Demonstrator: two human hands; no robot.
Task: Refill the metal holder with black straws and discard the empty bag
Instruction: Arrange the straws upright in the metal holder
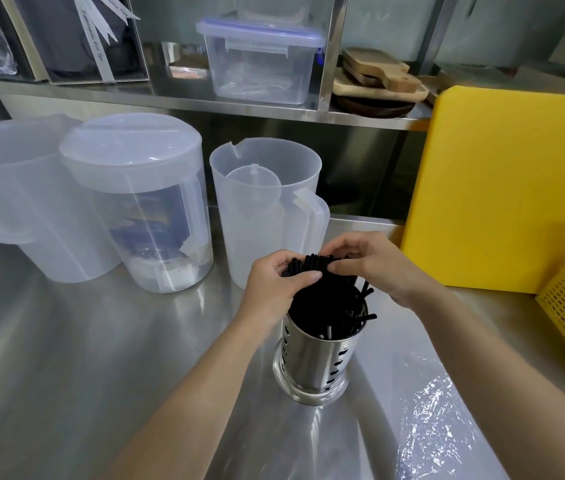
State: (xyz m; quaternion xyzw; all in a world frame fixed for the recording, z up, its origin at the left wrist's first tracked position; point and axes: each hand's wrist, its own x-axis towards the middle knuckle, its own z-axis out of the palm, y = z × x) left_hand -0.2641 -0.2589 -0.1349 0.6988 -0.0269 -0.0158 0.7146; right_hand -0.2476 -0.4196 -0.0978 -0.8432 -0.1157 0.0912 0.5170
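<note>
Both the left hand [275, 282] and right hand [371, 263] pinch the tops of upright straws [322, 299] in the holder [312, 362], frame centre; bag [436, 424] lies lower right.

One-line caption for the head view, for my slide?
Both hands settle black straws into the metal holder; clear bag lies beside it.

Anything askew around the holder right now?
A few straws splay sideways over the holder's right rim instead of standing upright. The empty bag lies on the counter, not yet discarded. Nothing is spilled.
</note>
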